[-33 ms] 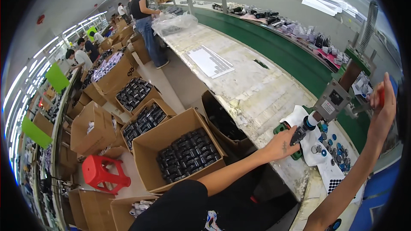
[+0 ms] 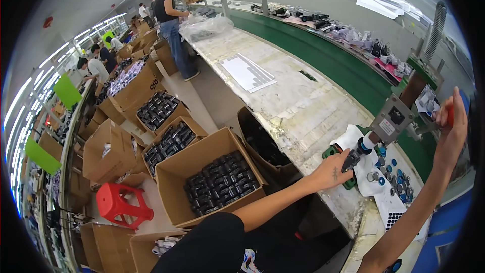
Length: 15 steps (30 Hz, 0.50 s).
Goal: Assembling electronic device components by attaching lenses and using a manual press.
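Observation:
My left hand [image 2: 332, 172] is closed around a black, rounded part [image 2: 352, 160], its fingers partly hidden. That part is tilted up beneath the white-and-blue tip [image 2: 367, 143] of a hand press [image 2: 392, 120]. The two appear to touch. At the right, my right hand [image 2: 454, 119] is wrapped about the red handle [image 2: 450, 117] of the press lever, with some fingers pointing up. A green press base [image 2: 349, 182] shows below my left hand. On a white cloth [image 2: 355, 136] and the bench beside it lie several small round parts [image 2: 402, 184], silvery and blue.
Cardboard boxes of black parts [image 2: 222, 184] stand left of the bench [image 2: 298, 106], near a red stool [image 2: 121, 205]. Printed sheets [image 2: 246, 72] lie on the bench. A green belt [image 2: 303, 45] runs behind it. Another person [image 2: 169, 15] stands at the far end.
My right hand has dropped very slightly on the lever handle. My left hand and the black part look unmoved.

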Each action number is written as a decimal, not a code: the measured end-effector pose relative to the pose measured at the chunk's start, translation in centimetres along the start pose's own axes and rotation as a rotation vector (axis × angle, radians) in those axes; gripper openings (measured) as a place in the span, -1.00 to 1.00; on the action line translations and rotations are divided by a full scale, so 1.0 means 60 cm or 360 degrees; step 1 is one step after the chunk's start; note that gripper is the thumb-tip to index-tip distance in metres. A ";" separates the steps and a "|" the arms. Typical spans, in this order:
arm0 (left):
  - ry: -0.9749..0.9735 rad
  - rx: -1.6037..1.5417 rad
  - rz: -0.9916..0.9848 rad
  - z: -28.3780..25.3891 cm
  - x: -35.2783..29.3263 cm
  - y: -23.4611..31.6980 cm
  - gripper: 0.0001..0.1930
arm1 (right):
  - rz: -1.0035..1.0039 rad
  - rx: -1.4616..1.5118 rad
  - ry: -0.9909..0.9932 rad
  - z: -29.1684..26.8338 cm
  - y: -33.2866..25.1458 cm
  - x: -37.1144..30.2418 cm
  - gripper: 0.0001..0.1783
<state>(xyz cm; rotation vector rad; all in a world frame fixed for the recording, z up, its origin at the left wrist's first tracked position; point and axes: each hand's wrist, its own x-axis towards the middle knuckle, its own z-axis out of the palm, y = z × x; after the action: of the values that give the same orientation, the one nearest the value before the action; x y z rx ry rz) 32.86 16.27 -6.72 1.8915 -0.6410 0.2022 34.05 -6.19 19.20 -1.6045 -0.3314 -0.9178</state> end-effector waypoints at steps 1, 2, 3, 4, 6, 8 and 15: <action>-0.0001 -0.0007 0.0010 0.004 0.002 0.001 -0.27 | -0.0008 -0.0009 0.0003 0.012 -0.016 -0.008 -0.60; 0.0001 -0.0033 0.0015 0.002 0.000 0.000 -0.27 | -0.0008 -0.0055 0.0097 0.046 -0.042 -0.024 -0.61; 0.0005 -0.0055 0.0025 -0.003 -0.003 0.001 -0.27 | -0.0012 -0.0097 0.0193 0.066 -0.057 -0.032 -0.61; -0.0013 -0.0030 -0.0014 -0.007 -0.006 0.006 -0.27 | 0.0001 -0.0100 0.0170 0.064 -0.056 -0.032 -0.61; -0.0056 -0.0038 -0.0048 -0.019 -0.008 0.014 -0.26 | 0.0015 -0.0039 0.0028 0.020 -0.020 -0.020 -0.61; -0.0097 -0.0009 -0.0094 -0.029 -0.009 0.028 -0.26 | 0.0071 0.0039 -0.0061 0.016 -0.014 -0.021 -0.61; -0.0015 0.0058 -0.0033 -0.014 -0.017 0.007 -0.27 | 0.0027 0.0014 -0.0023 0.016 -0.018 -0.024 -0.59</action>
<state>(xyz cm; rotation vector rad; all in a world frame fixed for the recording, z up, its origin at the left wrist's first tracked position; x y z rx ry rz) 31.88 17.26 -6.46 1.9343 -0.6275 0.1928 32.75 -4.63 18.94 -1.6042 -0.3310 -0.8914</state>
